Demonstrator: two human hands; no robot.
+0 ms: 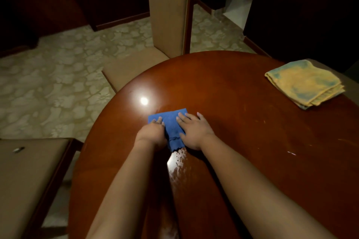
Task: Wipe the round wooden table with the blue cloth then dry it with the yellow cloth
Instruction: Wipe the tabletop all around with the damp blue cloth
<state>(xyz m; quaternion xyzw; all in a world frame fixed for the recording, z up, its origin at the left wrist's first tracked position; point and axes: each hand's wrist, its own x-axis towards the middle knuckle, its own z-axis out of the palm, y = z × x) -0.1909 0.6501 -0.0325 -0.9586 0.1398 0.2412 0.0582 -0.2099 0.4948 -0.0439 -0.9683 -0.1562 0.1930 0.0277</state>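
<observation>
Blue cloth [172, 125] lies folded on the glossy round wooden table [242, 122], toward its left side, with both hands on it. Left hand [152, 134] has its fingers curled down onto the cloth's left edge, bunching and gripping it; right hand [193, 132] lies flat with fingers spread, pressing the cloth's right part to the wood. A wet, shiny streak [177, 163] runs on the table from the cloth's near edge toward the person, between the two forearms. Well apart, near the table's far right edge, rests the folded yellow cloth [304, 83], untouched. Beyond the table stands a beige upholstered chair [169, 15]; another chair seat [29, 170] shows at left, over a pale patterned floor [58, 73].
</observation>
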